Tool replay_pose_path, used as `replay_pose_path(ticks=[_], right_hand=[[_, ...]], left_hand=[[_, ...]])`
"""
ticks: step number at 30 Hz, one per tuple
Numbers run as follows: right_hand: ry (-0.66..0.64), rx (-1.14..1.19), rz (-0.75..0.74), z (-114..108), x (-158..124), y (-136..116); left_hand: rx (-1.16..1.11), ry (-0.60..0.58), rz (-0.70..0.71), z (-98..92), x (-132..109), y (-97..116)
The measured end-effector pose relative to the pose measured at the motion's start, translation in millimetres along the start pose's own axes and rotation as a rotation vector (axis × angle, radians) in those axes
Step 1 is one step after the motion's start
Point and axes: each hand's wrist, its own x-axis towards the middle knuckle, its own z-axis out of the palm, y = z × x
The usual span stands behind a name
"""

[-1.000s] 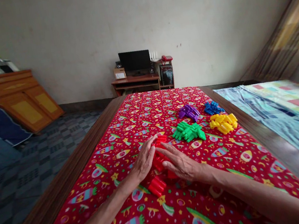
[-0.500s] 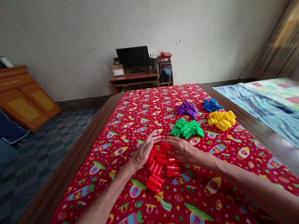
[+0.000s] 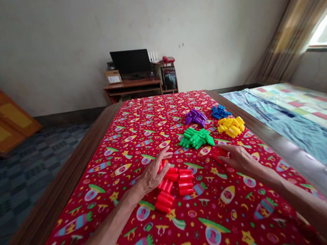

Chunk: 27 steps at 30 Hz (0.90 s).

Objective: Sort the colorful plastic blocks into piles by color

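Observation:
A small pile of red plastic toy blocks [image 3: 185, 181], ribbed like joined tubes, lies on the patterned red cloth [image 3: 207, 199] in front of me. My left hand [image 3: 154, 174] rests against the pile's far left side, fingers stretched and thumb apart, partly covering some blocks. To the right, away from the pile, my right hand [image 3: 237, 158] is closed with a red block [image 3: 219, 153] between its thumb and fingers. A heap of green blocks [image 3: 196, 138] lies just beyond that hand, and yellow blocks [image 3: 231, 127] are to its right.
Farther back are heaps of purple blocks [image 3: 194, 117] and blue blocks [image 3: 220, 111]. Dark wooden table edges [image 3: 92, 152] flank the cloth. A bed [image 3: 295, 116] stands along the right side; a desk with a monitor [image 3: 131, 64] stands by the wall.
My right hand has moved right, away from the red pile, taking a red block along. My left hand stays by the pile. The view has turned slightly right.

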Motion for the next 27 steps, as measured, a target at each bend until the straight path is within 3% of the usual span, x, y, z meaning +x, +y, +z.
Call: replay_pose_path(ticks=[4,7,10,13,16,19,24,27], right_hand=[[0.243,-0.134,0.042,-21,-18,31],[0.372,-0.144,-0.068,-22,-18,18],[0.274,-0.025,-0.201,-9,-14,-28],[0.035,0.093,-0.471,13,-8,-82],[-0.194,0.011,-0.543,35,0,-117],[-0.252,-0.039,-0.507,46,2,-117],[-0.075,0.116,-0.518,36,-9,-85],[-0.074,0.191,-0.435,24,-8,-76]], left_hand=[[0.013,0.007,0.006,2.8,2,-8],[0.008,0.023,0.009,2.6,3,-7],[0.009,0.021,-0.010,0.5,3,-1],[0.037,0.017,-0.021,-1.1,1,2],[0.057,0.022,-0.020,-0.7,0,-2],[0.066,0.023,-0.019,0.2,0,-6],[0.070,0.020,-0.008,0.0,2,-6],[0.076,0.023,-0.009,-0.4,3,-6]])
